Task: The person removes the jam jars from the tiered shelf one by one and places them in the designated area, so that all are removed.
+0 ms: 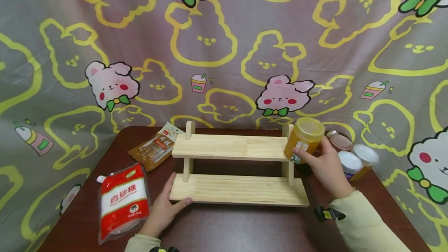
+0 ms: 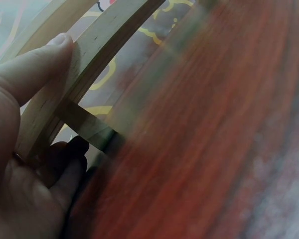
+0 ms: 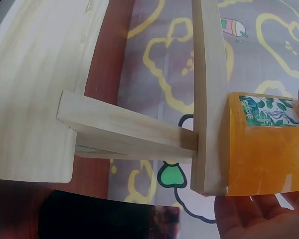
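Observation:
A two-tier wooden shelf [image 1: 241, 191] stands on the dark table. My left hand [image 1: 161, 214] grips the left end of its lower board, the thumb lying over the front edge; the left wrist view shows that thumb against the wood [image 2: 84, 62] and the other fingers below, partly in shadow. In my right hand [image 1: 330, 168] is a yellow-lidded jar [image 1: 306, 137] with amber contents, tilted at the right end of the upper board [image 1: 231, 147]. The right wrist view has the jar's base [image 3: 264, 159] against that board [image 3: 212, 99], fingers wrapped around its side.
On the left lie a red-and-white bag of white sugar [image 1: 124, 201] and a brown packet [image 1: 155, 147]. Several lidded jars stand right of the shelf, including a white-lidded one [image 1: 350, 162]. A patterned curtain [image 1: 224, 77] hangs behind the table. A dark object [image 3: 104, 214] shows below the shelf's end.

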### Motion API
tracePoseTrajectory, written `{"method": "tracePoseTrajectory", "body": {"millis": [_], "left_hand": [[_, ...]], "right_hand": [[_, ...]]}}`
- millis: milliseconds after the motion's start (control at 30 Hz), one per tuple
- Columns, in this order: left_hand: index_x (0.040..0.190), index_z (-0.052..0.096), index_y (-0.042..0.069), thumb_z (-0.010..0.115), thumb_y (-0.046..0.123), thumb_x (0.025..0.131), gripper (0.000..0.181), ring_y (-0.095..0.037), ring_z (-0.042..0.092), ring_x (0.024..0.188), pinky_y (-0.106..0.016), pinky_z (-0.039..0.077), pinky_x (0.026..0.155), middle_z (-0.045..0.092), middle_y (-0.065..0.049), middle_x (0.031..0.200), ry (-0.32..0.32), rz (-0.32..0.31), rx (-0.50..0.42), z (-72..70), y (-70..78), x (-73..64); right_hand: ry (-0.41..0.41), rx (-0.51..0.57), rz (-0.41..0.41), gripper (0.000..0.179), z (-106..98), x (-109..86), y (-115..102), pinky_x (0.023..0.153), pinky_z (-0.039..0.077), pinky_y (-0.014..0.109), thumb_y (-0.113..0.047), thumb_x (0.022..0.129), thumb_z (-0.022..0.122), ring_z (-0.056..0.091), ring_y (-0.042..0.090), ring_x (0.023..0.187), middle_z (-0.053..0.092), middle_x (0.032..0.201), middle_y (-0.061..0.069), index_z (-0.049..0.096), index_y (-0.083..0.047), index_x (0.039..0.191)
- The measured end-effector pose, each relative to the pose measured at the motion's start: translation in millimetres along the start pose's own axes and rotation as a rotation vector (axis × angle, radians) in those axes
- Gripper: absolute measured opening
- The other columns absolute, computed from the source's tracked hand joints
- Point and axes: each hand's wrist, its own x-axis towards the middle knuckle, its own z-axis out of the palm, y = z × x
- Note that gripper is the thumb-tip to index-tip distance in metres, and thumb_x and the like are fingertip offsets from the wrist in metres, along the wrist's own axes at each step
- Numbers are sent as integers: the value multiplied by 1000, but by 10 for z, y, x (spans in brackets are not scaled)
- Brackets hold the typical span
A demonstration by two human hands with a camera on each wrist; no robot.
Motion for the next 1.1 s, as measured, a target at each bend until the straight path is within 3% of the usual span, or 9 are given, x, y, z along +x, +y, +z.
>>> {"method": "tracePoseTrajectory", "body": {"millis": [267,500,667,900,1100], "left_hand": [[160,20,8,86,34,81,106,-41,32,144,-59,26,115,34,-24,157,-2,5,-16,-3,13,-10],[161,19,9,85,36,81,108,-40,30,145,-59,25,115,32,-24,158,-10,-7,-20,-2,-4,9],[161,18,8,86,36,80,108,-41,29,145,-59,25,115,31,-24,159,-12,-3,-23,2,-17,16],[161,18,8,85,36,81,107,-41,29,145,-59,25,115,31,-24,159,-15,-5,-20,-4,5,7],[161,17,8,85,34,82,107,-41,28,145,-60,25,115,30,-24,159,-26,-18,-22,-20,27,-6]], "right_hand": [[-35,-8,-23,70,8,43,-18,80,48,13,-40,90,75,59,37,117,57,133,17,43,-11,146],[-51,-70,-46,72,67,85,-45,92,52,47,-44,89,76,59,35,115,58,131,16,43,-12,145],[-70,-48,-59,70,138,113,-71,92,52,45,-43,89,76,59,32,114,59,130,14,44,-15,144],[-119,25,-5,77,201,118,-153,98,48,57,-45,87,77,54,37,121,54,135,16,40,-15,148],[-150,28,1,80,285,147,-207,99,49,56,-46,86,78,54,36,123,54,135,17,39,-17,149]]}}
